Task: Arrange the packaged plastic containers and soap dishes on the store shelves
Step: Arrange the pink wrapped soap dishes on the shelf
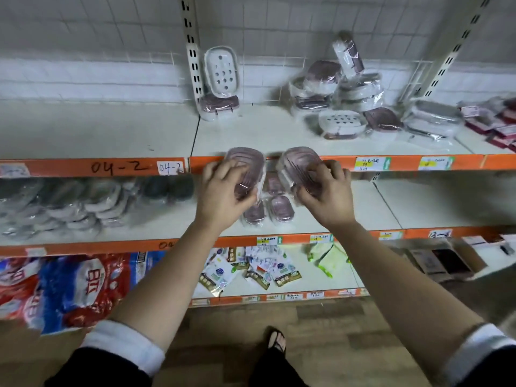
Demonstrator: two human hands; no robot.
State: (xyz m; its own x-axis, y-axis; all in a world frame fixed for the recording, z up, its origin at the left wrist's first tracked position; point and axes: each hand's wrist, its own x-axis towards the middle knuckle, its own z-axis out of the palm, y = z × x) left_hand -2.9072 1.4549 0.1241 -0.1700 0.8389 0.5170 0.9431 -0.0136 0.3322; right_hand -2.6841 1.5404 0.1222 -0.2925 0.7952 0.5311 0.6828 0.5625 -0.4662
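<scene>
My left hand [223,191] grips a pink wrapped soap dish [248,163], held in front of the top shelf's orange edge [117,166]. My right hand [324,191] grips a second pink wrapped soap dish [298,166] beside it. Behind my hands, three more pink dishes [280,209] lie on the middle shelf. On the top shelf a white dish [222,71] leans upright on a pink one [219,105] by the upright post, and a loose pile of wrapped dishes [343,90] sits to the right.
Grey and dark wrapped dishes [69,205] crowd the middle shelf's left side. Red and blue bags [64,286] and small packets [251,269] fill the bottom shelf. Dark red packages [499,124] lie at the top shelf's far right. My sandalled foot [276,342] stands on the wooden floor.
</scene>
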